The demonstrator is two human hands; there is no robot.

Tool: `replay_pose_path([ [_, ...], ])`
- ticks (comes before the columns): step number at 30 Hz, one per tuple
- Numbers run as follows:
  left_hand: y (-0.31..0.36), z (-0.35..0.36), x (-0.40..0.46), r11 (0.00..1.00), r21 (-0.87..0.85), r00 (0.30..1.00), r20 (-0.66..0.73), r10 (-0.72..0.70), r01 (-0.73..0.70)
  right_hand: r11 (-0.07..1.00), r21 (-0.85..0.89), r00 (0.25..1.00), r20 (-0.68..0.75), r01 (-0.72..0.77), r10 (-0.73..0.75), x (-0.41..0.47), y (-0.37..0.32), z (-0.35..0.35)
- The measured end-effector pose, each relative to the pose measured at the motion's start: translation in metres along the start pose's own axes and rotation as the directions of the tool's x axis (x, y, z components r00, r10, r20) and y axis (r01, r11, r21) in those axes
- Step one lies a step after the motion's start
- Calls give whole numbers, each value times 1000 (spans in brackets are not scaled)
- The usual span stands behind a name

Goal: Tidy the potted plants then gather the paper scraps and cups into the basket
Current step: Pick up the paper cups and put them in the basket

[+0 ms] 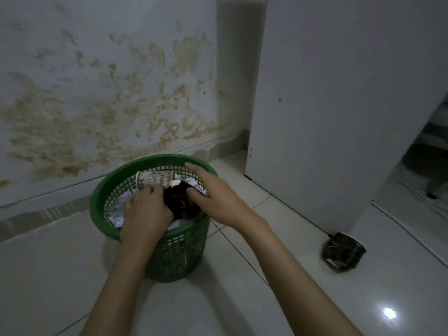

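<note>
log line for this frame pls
both hands pressing dark cup into green basket | crushed cup on floor

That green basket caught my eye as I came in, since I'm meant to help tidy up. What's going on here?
A person is bent over the green basket, packing rubbish into it. The left hand and right hand both press a dark crumpled cup down among white paper scraps and a printed cup. One more crushed dark cup lies on the floor tiles to the right, not yet collected.
</note>
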State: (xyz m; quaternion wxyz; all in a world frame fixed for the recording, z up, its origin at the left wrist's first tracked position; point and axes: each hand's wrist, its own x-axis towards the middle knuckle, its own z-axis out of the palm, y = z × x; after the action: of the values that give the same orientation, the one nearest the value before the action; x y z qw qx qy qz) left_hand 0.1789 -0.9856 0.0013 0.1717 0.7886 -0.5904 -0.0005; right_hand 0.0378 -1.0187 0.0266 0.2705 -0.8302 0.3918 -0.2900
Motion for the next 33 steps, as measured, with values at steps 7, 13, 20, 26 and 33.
replay_pose_path([
  [7,-4,1,1,999,42,999,45,15,-17,969,1,900,-369,-249,231,-55,85,-26],
  [13,-1,3,11,974,110,971,157,178,-197,711,-109,683,-410,-695,605,-115,175,-54],
  [20,-1,-1,7,980,-12,978,64,199,-199,255,-64,259,-396,-965,881,-144,220,-58],
  [26,-2,-5,4,976,-73,969,120,215,-207,346,-103,358,-403,-932,842,-173,235,-35],
  [33,-1,-9,1,972,-79,970,89,227,-221,351,75,260,-534,-934,805,-179,241,-37],
])
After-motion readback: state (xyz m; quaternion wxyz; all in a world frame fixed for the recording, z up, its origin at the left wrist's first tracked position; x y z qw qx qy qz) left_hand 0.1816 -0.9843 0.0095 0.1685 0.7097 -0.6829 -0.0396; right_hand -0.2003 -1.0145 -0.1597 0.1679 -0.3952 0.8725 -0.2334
